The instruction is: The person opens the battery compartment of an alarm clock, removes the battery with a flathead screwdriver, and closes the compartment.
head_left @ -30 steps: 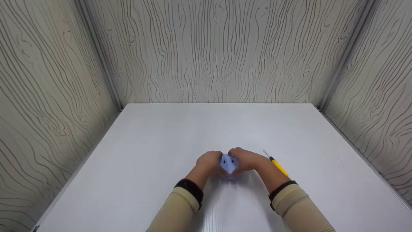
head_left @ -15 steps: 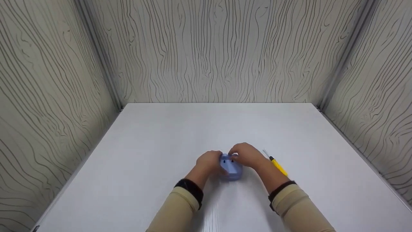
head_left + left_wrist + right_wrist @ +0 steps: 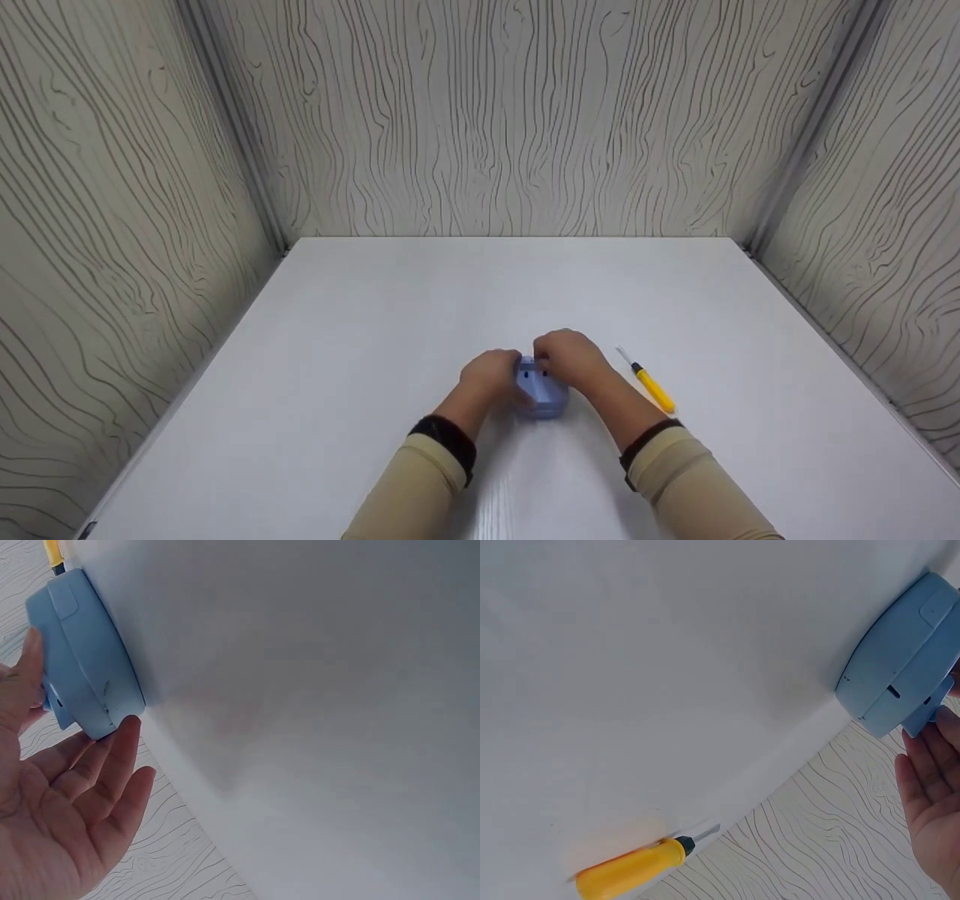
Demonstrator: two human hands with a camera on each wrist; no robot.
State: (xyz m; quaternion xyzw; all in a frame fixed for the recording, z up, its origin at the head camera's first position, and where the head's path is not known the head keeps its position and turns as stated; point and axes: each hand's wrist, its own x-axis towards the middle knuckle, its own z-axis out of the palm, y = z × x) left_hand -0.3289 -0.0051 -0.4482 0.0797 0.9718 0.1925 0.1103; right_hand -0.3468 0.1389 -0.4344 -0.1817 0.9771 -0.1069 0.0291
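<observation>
A rounded light-blue plastic case [image 3: 546, 400] rests on the white table between both hands, with two small dark slots near its far end. My left hand [image 3: 486, 373] grips the left side; in the left wrist view the thumb lies on the top of the case [image 3: 86, 652] while fingertips touch its far lower edge. At the far right corner is my right hand [image 3: 571, 355]. A small projecting tab [image 3: 921, 718] shows in the right wrist view, pinched by the right fingers and thumb. The hands partly cover the case's far end.
To the right of the right forearm lies a yellow-handled screwdriver [image 3: 655, 388], its metal shaft pointing away to the left. Wood-grain panels [image 3: 480, 120] enclose the white table [image 3: 390, 300] at the back and both sides.
My right hand has shifted from the case's right side to its far right corner, uncovering the near right part of the case. The left hand has kept its place.
</observation>
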